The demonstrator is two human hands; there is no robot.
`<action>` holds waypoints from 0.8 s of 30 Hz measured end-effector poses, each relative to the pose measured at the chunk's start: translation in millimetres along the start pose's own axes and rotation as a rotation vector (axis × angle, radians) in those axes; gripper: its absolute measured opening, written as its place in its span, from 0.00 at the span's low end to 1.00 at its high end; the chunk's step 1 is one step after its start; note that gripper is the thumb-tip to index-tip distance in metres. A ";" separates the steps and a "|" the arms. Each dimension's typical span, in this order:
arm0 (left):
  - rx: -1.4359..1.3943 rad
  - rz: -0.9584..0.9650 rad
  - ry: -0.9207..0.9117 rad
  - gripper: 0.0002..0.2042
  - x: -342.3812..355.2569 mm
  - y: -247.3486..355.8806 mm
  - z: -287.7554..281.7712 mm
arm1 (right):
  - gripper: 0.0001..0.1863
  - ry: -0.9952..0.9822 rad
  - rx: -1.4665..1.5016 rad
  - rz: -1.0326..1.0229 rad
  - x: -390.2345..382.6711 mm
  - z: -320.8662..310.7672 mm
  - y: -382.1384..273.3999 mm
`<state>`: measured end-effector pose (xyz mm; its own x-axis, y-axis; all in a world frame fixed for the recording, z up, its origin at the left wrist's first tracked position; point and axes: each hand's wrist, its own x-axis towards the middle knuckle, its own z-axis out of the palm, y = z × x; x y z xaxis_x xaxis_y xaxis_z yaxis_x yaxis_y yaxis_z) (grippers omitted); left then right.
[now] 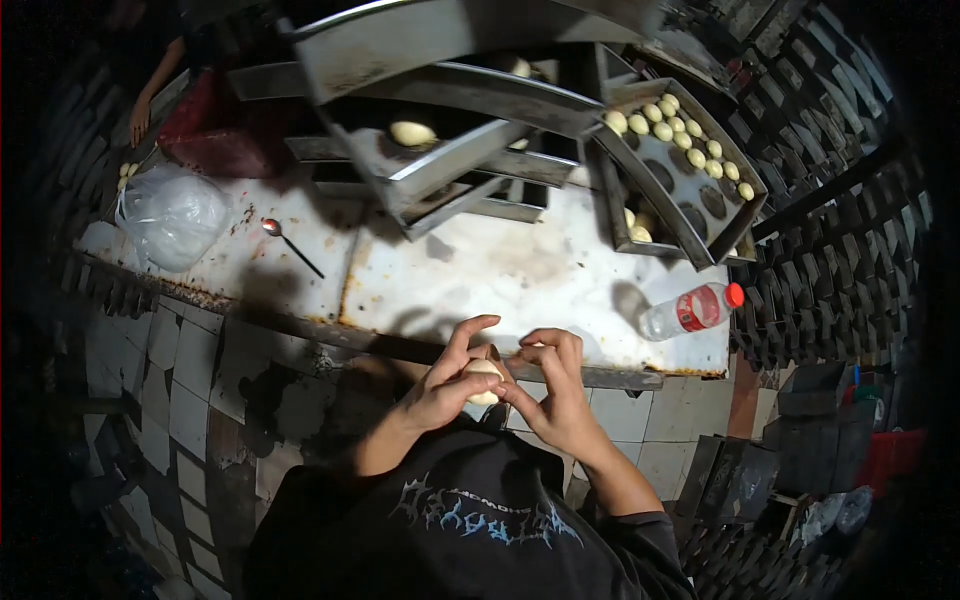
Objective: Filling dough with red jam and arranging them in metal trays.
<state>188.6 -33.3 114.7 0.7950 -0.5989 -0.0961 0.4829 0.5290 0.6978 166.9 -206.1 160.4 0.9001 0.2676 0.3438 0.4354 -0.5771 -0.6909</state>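
At the near edge of the white worktable (500,300), my left hand (440,390) cups a pale, round dough piece (482,370) with its thumb across it. My right hand (560,400) has its thumb pressed to the same piece from the right, its other fingers curled above. Part of the dough is hidden behind my fingers. A clear bottle with a red cap (670,318) lies on its side to the right of my hands. A spoon with a dark handle (303,259) lies farther off to the left.
Metal trays (440,80) are stacked along the back; one at the right (730,225) holds several pale dough pieces (695,157). A plastic bag (175,225) and red crate (225,140) sit left. Another person's hand (140,120) shows top left. Dark stacked pieces (820,260) line the right.
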 end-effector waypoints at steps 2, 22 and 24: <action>0.187 -0.104 -0.160 0.31 18.1 -11.1 18.6 | 0.11 -0.146 0.204 0.003 -13.9 -23.4 25.3; 1.546 0.312 0.459 0.32 129.1 -58.7 -10.2 | 0.10 0.003 0.328 0.264 -0.9 -13.6 177.1; 1.696 0.291 0.447 0.33 135.4 -56.6 -36.9 | 0.11 0.124 0.443 0.429 25.5 12.2 195.5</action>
<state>282.4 -122.1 36.0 0.9470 -0.2616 0.1865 -0.3207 -0.7367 0.5953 275.0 -302.7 26.4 0.9993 -0.0238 0.0305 0.0241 -0.2314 -0.9726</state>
